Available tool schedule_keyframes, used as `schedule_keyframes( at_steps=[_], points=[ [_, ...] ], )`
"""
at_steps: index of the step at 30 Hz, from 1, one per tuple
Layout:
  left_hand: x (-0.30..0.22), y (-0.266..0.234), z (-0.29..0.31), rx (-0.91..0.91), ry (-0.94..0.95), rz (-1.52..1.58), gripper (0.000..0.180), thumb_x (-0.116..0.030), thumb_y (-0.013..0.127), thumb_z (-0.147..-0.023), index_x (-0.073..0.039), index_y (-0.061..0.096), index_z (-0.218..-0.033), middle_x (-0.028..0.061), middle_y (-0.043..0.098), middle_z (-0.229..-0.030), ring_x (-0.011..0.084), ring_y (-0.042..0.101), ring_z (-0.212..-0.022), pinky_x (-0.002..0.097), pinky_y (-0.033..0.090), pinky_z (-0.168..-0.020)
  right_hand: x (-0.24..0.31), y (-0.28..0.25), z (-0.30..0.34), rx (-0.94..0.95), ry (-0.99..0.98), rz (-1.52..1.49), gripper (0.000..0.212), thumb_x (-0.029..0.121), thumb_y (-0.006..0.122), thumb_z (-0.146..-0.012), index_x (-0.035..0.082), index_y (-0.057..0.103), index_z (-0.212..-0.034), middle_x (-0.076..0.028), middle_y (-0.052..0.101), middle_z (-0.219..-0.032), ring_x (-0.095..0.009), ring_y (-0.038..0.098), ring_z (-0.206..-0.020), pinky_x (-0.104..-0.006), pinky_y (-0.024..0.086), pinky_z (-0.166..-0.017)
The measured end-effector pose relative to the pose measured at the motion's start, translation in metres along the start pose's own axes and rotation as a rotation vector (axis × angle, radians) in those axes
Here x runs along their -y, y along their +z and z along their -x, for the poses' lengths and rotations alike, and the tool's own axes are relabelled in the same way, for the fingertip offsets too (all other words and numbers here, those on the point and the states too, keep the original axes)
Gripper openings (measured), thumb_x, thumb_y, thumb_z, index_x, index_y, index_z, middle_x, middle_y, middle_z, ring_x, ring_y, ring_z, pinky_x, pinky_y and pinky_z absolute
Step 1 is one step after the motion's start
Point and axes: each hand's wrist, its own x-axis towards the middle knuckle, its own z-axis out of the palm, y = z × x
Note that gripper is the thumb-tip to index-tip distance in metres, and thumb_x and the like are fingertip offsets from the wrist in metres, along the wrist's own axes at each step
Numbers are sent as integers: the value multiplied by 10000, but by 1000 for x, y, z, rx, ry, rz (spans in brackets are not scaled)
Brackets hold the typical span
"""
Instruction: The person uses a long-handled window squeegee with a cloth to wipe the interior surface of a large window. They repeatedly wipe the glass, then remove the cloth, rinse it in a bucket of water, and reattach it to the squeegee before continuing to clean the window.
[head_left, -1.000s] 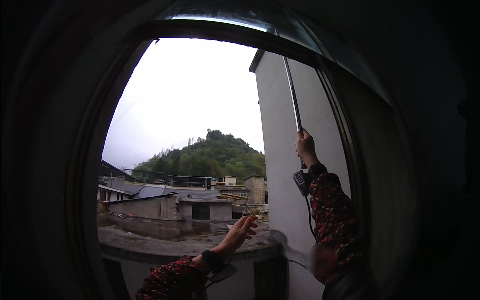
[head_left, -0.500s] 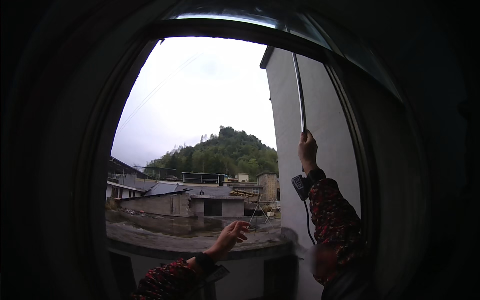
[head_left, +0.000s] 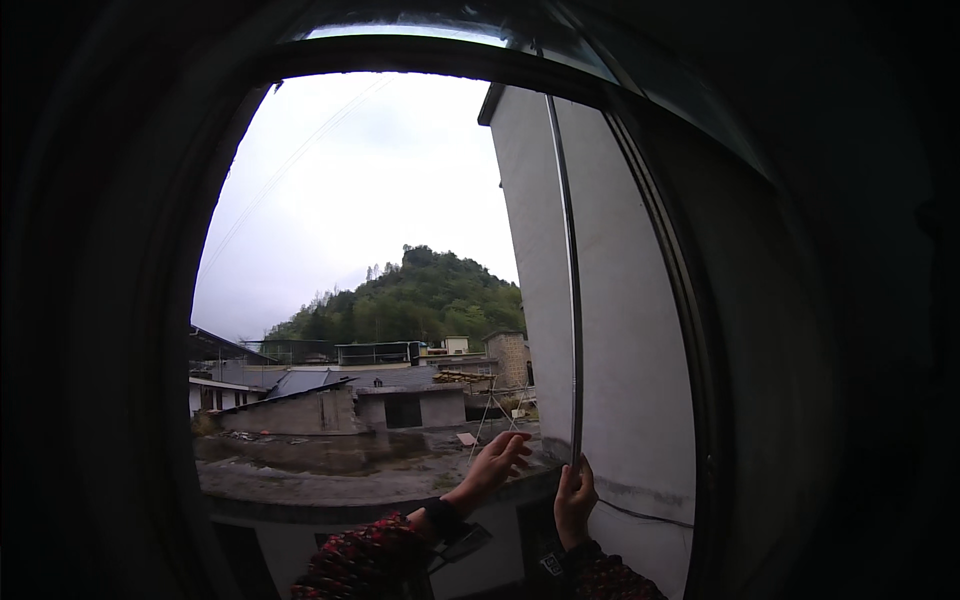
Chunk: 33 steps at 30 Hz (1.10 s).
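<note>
My right hand [head_left: 576,508] is closed around the lower end of a long, thin metal pole [head_left: 570,265]. The pole stands nearly upright, leaning slightly left toward its top. Its upper end runs past the top of the window frame and is lost against the glass there. To the left of the pole, my left hand [head_left: 496,464] hovers with its fingers apart and slightly bent, holding nothing. A dark strap with a small device sits on each wrist.
A dark window frame [head_left: 700,390] surrounds the opening. Outside, a tall grey wall [head_left: 625,300] rises behind the pole. A wet flat roof [head_left: 320,470] lies below, with low buildings [head_left: 440,407] and a wooded hill [head_left: 425,295] beyond. A thin cable [head_left: 645,516] crosses the wall's lower part.
My right hand has come down a long way, and much more of the pole shows above it. My left hand has shifted slightly right. The view has turned a little right.
</note>
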Motion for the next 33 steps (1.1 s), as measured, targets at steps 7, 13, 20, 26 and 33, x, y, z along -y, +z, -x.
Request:
schedule_keyframes(
  at_steps=[7,13,20,26,33],
  points=[
    [29,48,-5,138,-33,-22,493,-364,475,-986,-112,358,-1394,76,548,-1172,158,539,-1020,287,467,-832,-34,-74,151,-131,-53,401,390,303,681,-861,9,637,-1114,-174,696,-900,-228,689,-803,-322,542,-663],
    [4,71,-23,214,111,123,559,-337,532,-963,-143,300,-1434,100,467,-1339,198,507,-1145,334,459,-871,6,-49,23,62,-60,156,411,259,567,-933,-23,542,-1231,-237,646,-1009,-381,641,-907,-393,514,-723],
    [-2,44,-50,37,61,19,515,-341,532,-959,-108,355,-1382,113,487,-1297,207,535,-1094,335,474,-860,59,30,-181,-2,-291,21,427,200,574,-910,-60,515,-1243,-250,660,-893,-362,669,-801,-394,519,-684],
    [10,37,-50,-80,52,-24,519,-339,522,-963,-111,339,-1392,102,496,-1273,202,533,-1083,324,479,-845,24,24,-139,-105,-289,54,415,165,610,-901,-56,521,-1241,-221,670,-950,-293,682,-832,-330,527,-701],
    [-2,48,-56,-89,93,-54,545,-319,483,-974,-115,265,-1430,117,524,-1232,197,551,-1050,350,466,-850,-20,-59,129,34,255,131,388,251,665,-886,13,578,-1180,-10,530,-637,-71,466,-544,-258,374,-511]
  ],
)
